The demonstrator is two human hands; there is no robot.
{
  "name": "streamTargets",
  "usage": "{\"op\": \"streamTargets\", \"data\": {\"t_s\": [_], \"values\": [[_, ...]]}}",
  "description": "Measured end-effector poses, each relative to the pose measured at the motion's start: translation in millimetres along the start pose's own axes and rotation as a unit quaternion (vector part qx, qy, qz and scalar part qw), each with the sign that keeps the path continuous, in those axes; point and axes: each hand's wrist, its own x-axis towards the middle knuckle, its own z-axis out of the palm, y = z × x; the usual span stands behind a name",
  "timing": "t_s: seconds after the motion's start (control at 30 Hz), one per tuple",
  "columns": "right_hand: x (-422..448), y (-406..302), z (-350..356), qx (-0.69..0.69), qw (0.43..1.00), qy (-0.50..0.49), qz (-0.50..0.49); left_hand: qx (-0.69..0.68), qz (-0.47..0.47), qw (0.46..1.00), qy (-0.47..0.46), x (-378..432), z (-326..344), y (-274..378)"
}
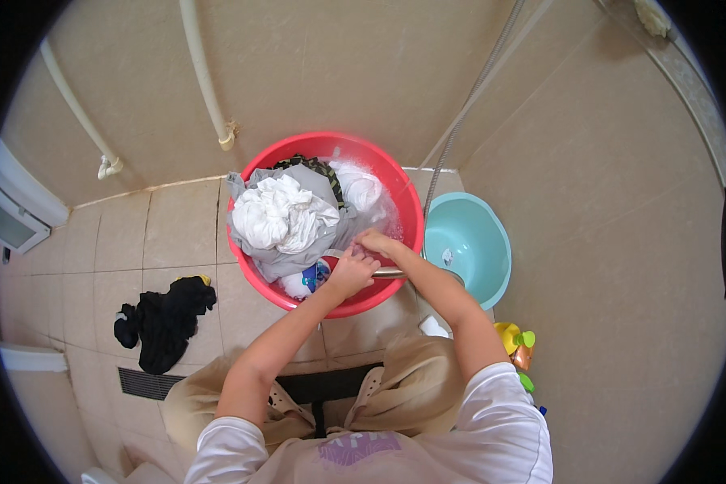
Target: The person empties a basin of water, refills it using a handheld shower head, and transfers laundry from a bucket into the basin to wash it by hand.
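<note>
A red plastic basin (pixel 414 212) stands before me with wet laundry and suds in it. A bunched white cloth (pixel 284 212) lies on grey fabric (pixel 266 265) at its left; another white garment (pixel 360 186) is in the sudsy water. My left hand (pixel 354 272) is over the basin's near side, closed around the metal handle of a shower head (pixel 390 273), whose head is mostly hidden. My right hand (pixel 372 242) is just above it, fingers bent and touching or nearly touching the left; whether it grips anything is unclear. A white cloth with a blue print (pixel 316 275) lies beside my left hand.
A light-blue basin (pixel 496 260) stands right of the red one, with the metal shower hose (pixel 460 121) hanging between. Black clothing (pixel 169 320) lies on the tiled floor at left, near a drain grate (pixel 148 384). Bottles (pixel 511 339) stand by the right wall. Pipes (pixel 202 66) run down the back wall.
</note>
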Motion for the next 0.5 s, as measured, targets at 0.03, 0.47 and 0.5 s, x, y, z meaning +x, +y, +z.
{"op": "streamTargets", "data": {"t_s": [0.03,0.47,0.5], "values": [[2,2,1,-0.016,1.0,-0.001,0.01,0.003,0.01,1.0,-0.013,1,-1,1],[11,9,10,-0.043,0.987,-0.132,0.074,-0.031,0.032,0.999,-0.019,-5,0,14],[9,14,2,-0.044,0.989,-0.124,0.075,-0.033,0.039,0.999,-0.014,1,1,19]]}}
